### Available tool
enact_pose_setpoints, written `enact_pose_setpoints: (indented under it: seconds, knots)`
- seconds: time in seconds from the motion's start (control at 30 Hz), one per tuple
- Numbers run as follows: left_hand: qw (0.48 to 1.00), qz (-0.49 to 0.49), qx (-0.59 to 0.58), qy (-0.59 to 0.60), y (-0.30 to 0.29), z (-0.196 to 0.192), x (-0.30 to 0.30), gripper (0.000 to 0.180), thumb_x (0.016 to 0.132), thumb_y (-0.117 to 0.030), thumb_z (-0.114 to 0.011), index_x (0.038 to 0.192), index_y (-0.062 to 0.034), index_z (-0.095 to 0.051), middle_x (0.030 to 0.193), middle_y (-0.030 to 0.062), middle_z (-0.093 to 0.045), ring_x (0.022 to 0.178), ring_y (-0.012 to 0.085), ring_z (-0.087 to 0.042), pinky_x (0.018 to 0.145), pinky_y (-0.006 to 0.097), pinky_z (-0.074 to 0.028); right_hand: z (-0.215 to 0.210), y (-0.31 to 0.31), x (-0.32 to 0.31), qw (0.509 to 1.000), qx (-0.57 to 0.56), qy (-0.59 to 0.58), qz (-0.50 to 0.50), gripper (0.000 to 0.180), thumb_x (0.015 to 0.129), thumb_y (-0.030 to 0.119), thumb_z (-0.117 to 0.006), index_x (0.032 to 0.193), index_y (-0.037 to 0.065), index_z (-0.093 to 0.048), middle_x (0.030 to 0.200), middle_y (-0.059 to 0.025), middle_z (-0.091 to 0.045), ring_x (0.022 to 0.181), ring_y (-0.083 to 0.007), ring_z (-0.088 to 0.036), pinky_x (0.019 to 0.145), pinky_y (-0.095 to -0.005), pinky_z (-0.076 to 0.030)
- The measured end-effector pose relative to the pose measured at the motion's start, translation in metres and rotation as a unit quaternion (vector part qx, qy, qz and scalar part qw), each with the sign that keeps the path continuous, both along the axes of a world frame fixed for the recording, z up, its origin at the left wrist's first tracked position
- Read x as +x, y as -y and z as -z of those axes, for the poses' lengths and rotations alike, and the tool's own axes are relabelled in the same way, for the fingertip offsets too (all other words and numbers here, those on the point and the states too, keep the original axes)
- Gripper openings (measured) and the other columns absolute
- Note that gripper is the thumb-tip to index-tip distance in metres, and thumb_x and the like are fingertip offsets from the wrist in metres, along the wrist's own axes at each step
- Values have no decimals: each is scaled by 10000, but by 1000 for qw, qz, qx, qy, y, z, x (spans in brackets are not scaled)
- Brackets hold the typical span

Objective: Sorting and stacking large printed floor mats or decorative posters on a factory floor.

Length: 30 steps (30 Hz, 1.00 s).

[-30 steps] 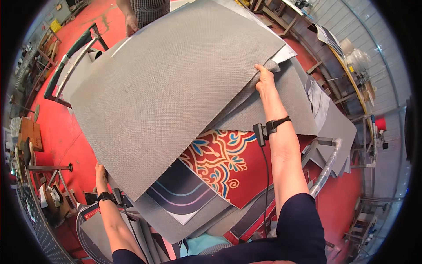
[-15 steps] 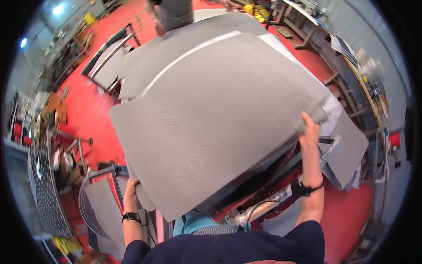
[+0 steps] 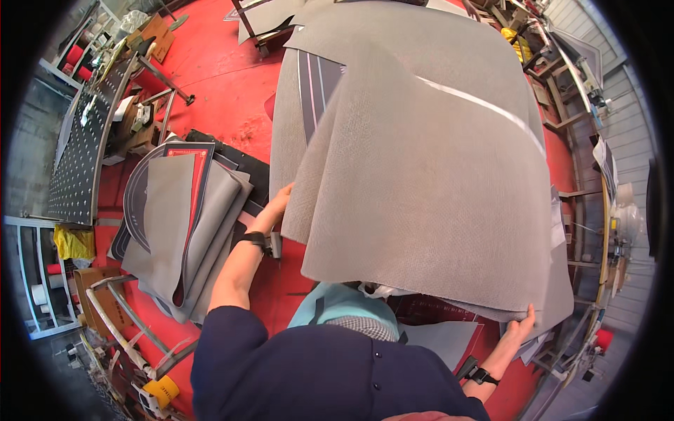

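Two hands (image 3: 278,201) (image 3: 520,327) clasp a large grey mat (image 3: 428,189) by its edges.

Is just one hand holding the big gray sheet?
No, the left hand and right hand both hold the gray sheet, at opposite sides.

Gray mat (image 3: 428,196) (wavy at left)

Hands (image 3: 521,327) (both) — on grey mat (image 3: 435,210)
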<state>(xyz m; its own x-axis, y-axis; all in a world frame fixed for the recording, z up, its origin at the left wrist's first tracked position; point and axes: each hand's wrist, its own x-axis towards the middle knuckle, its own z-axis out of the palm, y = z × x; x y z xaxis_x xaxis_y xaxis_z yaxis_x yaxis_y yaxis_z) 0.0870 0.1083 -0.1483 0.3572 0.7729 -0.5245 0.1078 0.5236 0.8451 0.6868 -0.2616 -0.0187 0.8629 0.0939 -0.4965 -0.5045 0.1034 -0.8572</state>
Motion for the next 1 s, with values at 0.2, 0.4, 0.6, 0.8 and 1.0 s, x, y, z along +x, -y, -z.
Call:
enact_pose_setpoints:
  seconds: [0.2,0.4,0.6,0.8,1.0]
  knots:
    - [990,15,-113,86,12,30,-3,584,823,-409,-500,1224,4,-401,1101,111,-535,977,228,-533,852,353,-418,-13,12,-59,997,-18,55,58,372,790,151,-535,1122,-13,-493,1099,-132,-544,980,-274,-537,851,-413,-434]
    - [980,-79,-115,145,49,-50,21,664,776,-452,-529,1237,-3,-367,1143,136,-504,985,255,-531,817,381,-443,-94,-78,-84,941,-5,333,66,276,698,-12,-625,961,-61,-558,967,-93,-573,859,-177,-548,764,-319,-441]
    - [984,2,-106,142,74,-143,116,776,690,-449,-575,1249,21,-311,1167,183,-456,1032,317,-489,847,425,-425,-214,-116,-15,851,-37,518,-81,203,686,87,-677,836,-41,-626,781,-63,-608,706,-106,-565,630,-240,-442]
    - [968,21,-73,240,120,-190,265,576,739,-390,-539,1134,20,-448,1036,149,-545,928,265,-555,828,362,-437,-325,-79,20,808,-12,589,-22,129,661,42,-620,684,-79,-581,621,-86,-576,543,-166,-559,475,-281,-441]
    - [915,206,-51,342,150,-239,492,410,742,-223,-566,1034,59,-507,935,144,-593,853,222,-587,724,315,-484,-375,78,62,743,-224,600,195,148,676,74,-689,757,-46,-661,638,-10,-580,485,-76,-477,444,-219,-333]
